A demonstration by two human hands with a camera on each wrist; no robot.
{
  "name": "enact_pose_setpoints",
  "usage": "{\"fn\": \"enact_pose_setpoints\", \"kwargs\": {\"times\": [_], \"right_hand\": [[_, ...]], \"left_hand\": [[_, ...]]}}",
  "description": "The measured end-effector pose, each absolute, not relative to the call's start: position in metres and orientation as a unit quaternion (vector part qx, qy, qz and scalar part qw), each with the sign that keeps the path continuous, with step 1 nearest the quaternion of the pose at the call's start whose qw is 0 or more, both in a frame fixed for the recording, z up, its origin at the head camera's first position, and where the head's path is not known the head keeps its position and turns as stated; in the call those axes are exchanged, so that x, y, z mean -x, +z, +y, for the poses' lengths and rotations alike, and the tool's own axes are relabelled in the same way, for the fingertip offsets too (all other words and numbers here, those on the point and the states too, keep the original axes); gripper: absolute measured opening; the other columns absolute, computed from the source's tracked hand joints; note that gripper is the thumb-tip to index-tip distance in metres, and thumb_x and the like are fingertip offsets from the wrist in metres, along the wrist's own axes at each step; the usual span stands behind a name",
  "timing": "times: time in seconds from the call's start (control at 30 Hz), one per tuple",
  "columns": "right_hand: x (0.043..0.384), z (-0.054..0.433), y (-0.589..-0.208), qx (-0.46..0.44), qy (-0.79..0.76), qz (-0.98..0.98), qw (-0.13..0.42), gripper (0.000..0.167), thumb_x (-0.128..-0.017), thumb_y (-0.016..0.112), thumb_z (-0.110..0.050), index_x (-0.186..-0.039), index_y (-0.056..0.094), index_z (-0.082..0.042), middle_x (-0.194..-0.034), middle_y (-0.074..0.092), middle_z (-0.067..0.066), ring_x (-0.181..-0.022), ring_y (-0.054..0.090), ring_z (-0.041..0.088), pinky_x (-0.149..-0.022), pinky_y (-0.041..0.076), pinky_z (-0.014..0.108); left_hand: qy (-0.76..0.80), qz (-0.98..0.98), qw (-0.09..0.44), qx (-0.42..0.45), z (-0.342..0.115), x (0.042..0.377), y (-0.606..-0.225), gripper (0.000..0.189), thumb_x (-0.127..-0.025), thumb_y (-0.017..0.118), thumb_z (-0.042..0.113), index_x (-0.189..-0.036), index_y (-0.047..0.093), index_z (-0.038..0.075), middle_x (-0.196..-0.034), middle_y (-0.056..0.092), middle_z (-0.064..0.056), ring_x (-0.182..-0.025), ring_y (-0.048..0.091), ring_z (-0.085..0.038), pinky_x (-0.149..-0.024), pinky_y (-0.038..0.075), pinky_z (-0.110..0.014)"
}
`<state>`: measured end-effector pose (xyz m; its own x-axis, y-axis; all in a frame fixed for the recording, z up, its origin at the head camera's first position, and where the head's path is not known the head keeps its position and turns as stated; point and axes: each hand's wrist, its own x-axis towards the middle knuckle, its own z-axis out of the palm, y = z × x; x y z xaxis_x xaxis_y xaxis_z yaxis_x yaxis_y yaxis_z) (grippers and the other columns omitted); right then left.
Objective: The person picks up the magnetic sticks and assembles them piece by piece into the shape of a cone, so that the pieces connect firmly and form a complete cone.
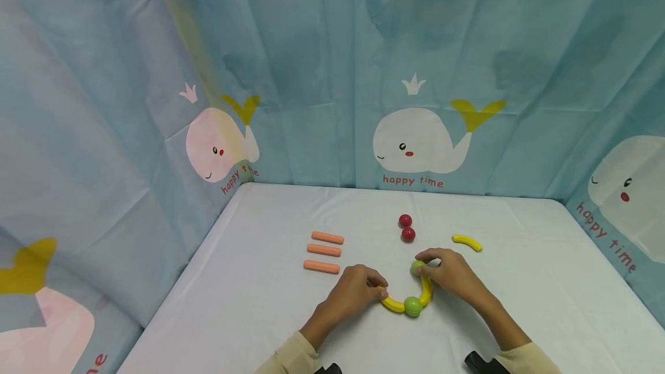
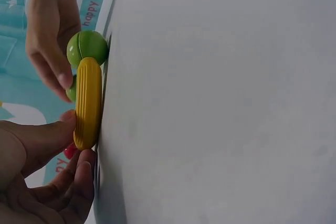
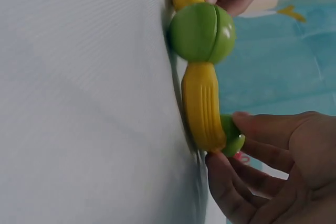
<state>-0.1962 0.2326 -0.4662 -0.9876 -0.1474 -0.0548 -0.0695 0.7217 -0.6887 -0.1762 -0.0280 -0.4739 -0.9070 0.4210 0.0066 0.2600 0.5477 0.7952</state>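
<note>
On the white table, two yellow toy bananas (image 1: 393, 305) (image 1: 426, 291) and two green balls (image 1: 413, 306) (image 1: 417, 268) line up in a curve. My left hand (image 1: 357, 288) pinches the left banana's outer end between thumb and fingertips. In the left wrist view that ridged banana (image 2: 88, 103) meets the seamed middle ball (image 2: 87, 47). At the curve's upper right end, my right hand (image 1: 451, 272) pinches the far green ball, thumb on its near side. The right wrist view shows this ball (image 3: 231, 136) partly hidden behind the right banana (image 3: 202, 108), with fingertips close by the banana's end.
Three orange sausage-like sticks (image 1: 324, 250) lie in a stack of rows left of the curve. Two red balls (image 1: 407, 228) sit farther back, and another yellow banana (image 1: 467, 242) lies to their right. A blue whale-print curtain (image 1: 312, 149) stands behind the table.
</note>
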Motion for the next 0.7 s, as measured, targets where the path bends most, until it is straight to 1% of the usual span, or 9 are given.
{"fn": "enact_pose_setpoints", "kwargs": {"times": [0.07,0.13,0.2,0.3,0.4,0.5,0.63,0.7], "right_hand": [[0.194,0.235,-0.466,0.054,-0.381,0.921,0.059,0.031,-0.093,0.083,-0.021,-0.120,0.077,-0.008,-0.115,0.075,0.009,-0.083,0.063,0.018,-0.067,0.058,0.030],[0.192,0.239,-0.467,0.056,-0.396,0.914,0.067,0.034,-0.092,0.083,-0.019,-0.122,0.076,-0.006,-0.111,0.074,0.010,-0.077,0.065,0.017,-0.065,0.058,0.029],[0.190,0.242,-0.468,0.058,-0.410,0.907,0.076,0.036,-0.092,0.084,-0.018,-0.124,0.075,-0.004,-0.108,0.074,0.010,-0.075,0.067,0.017,-0.065,0.060,0.029],[0.187,0.246,-0.469,0.061,-0.423,0.900,0.087,0.036,-0.092,0.083,-0.017,-0.124,0.074,-0.003,-0.106,0.074,0.011,-0.076,0.070,0.018,-0.066,0.060,0.030],[0.185,0.248,-0.469,0.047,-0.421,0.901,0.093,0.033,-0.091,0.084,-0.020,-0.120,0.076,-0.006,-0.105,0.074,0.008,-0.082,0.071,0.017,-0.069,0.060,0.030],[0.183,0.250,-0.470,0.044,-0.419,0.902,0.097,0.032,-0.092,0.084,-0.021,-0.119,0.075,-0.007,-0.107,0.074,0.006,-0.088,0.071,0.017,-0.072,0.060,0.030],[0.180,0.251,-0.470,0.036,-0.431,0.896,0.104,0.033,-0.092,0.084,-0.021,-0.119,0.074,-0.006,-0.109,0.073,0.005,-0.087,0.071,0.018,-0.072,0.060,0.031],[0.179,0.251,-0.470,0.036,-0.436,0.893,0.107,0.035,-0.092,0.084,-0.022,-0.121,0.073,-0.006,-0.109,0.073,0.005,-0.084,0.070,0.018,-0.071,0.060,0.031]], "left_hand": [[0.438,0.875,0.089,-0.188,-0.030,0.181,-0.473,0.013,-0.090,0.085,0.013,-0.102,0.083,0.009,-0.092,0.074,0.006,-0.084,0.063,-0.003,-0.077,0.054,-0.024],[0.440,0.875,0.083,-0.185,-0.032,0.185,-0.473,0.014,-0.090,0.084,0.011,-0.104,0.083,0.007,-0.092,0.074,0.004,-0.085,0.064,-0.004,-0.077,0.055,-0.026],[0.440,0.876,0.077,-0.181,-0.033,0.191,-0.474,0.014,-0.091,0.084,0.010,-0.104,0.082,0.006,-0.091,0.074,0.004,-0.085,0.064,-0.006,-0.077,0.054,-0.027],[0.438,0.878,0.069,-0.177,-0.034,0.199,-0.475,0.015,-0.091,0.083,0.009,-0.105,0.082,0.005,-0.090,0.074,0.002,-0.085,0.063,-0.008,-0.076,0.054,-0.028],[0.438,0.880,0.069,-0.167,-0.032,0.205,-0.474,0.015,-0.091,0.083,0.011,-0.105,0.081,0.005,-0.091,0.073,0.001,-0.085,0.062,-0.009,-0.074,0.053,-0.028],[0.441,0.881,0.080,-0.153,-0.029,0.208,-0.472,0.018,-0.092,0.083,0.015,-0.106,0.081,0.005,-0.091,0.073,0.000,-0.084,0.061,-0.011,-0.072,0.053,-0.029],[0.435,0.885,0.089,-0.141,-0.023,0.210,-0.470,0.022,-0.090,0.086,0.018,-0.107,0.082,0.005,-0.090,0.072,0.001,-0.083,0.060,-0.012,-0.071,0.053,-0.029],[0.428,0.888,0.086,-0.145,-0.020,0.212,-0.469,0.022,-0.089,0.086,0.016,-0.107,0.081,0.005,-0.089,0.072,0.002,-0.082,0.061,-0.011,-0.070,0.053,-0.028]]}}
